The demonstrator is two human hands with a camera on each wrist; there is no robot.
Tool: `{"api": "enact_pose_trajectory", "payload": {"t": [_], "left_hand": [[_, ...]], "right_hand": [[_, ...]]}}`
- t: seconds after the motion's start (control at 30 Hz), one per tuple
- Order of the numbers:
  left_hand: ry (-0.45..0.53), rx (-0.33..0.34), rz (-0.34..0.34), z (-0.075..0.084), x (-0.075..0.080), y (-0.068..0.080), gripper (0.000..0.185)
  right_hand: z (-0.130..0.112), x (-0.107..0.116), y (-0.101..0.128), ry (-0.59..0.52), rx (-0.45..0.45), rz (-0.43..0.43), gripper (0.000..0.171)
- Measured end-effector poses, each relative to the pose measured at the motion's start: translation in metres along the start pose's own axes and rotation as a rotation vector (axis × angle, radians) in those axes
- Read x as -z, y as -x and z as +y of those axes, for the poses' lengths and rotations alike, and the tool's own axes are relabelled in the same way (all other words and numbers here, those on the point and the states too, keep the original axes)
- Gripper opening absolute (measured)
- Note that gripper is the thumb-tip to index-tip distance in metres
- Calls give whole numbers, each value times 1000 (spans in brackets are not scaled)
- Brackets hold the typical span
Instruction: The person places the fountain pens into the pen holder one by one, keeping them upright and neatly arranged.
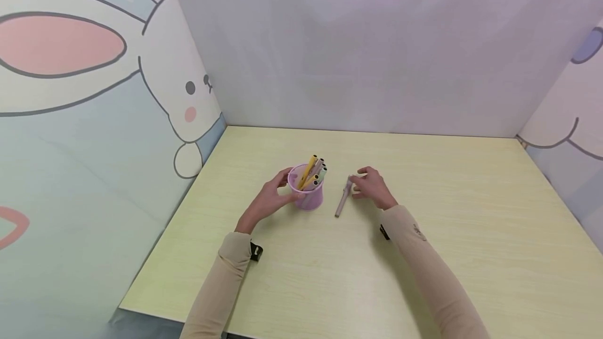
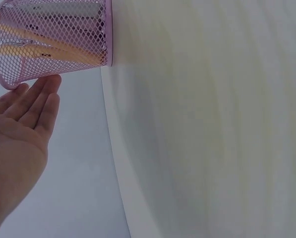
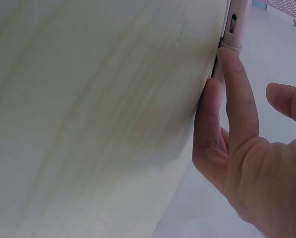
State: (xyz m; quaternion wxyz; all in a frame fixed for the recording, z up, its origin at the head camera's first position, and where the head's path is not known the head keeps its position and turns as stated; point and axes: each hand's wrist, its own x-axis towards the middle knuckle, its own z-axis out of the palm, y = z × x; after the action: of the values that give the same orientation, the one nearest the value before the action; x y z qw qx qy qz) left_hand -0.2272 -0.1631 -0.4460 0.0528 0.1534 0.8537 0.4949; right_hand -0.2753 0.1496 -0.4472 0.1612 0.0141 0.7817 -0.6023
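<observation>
Where fingertips (image 3: 230, 59) touch: pen (image 1: 342, 201).

pale yellow-green wood-grain tabletop (image 1: 471, 234) is boxed in on three sides. plain lilac-white back wall (image 1: 367, 46); cartoon rabbit panel (image 1: 94, 93) is set on the left, a similar printed panel (image 1: 574, 119) on the right. lighting is soft, even.

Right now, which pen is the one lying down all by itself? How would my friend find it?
Look at the middle of the yellow table, just right of the pink mesh cup that the left hand touches. The lone pen lies flat there, under the right hand's fingers. It is pale pinkish-grey, while the other pens stand in the cup.
</observation>
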Motion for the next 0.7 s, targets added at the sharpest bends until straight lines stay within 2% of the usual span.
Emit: {"api": "enact_pose_trajectory", "payload": {"t": [0.37, 0.7], "left_hand": [[5, 8, -11, 1, 0, -1, 85], [6, 1, -12, 1, 1, -1, 84]], "right_hand": [[-2, -6, -3, 30, -21, 17, 58], [-3, -10, -8, 101, -45, 26, 60]]}}
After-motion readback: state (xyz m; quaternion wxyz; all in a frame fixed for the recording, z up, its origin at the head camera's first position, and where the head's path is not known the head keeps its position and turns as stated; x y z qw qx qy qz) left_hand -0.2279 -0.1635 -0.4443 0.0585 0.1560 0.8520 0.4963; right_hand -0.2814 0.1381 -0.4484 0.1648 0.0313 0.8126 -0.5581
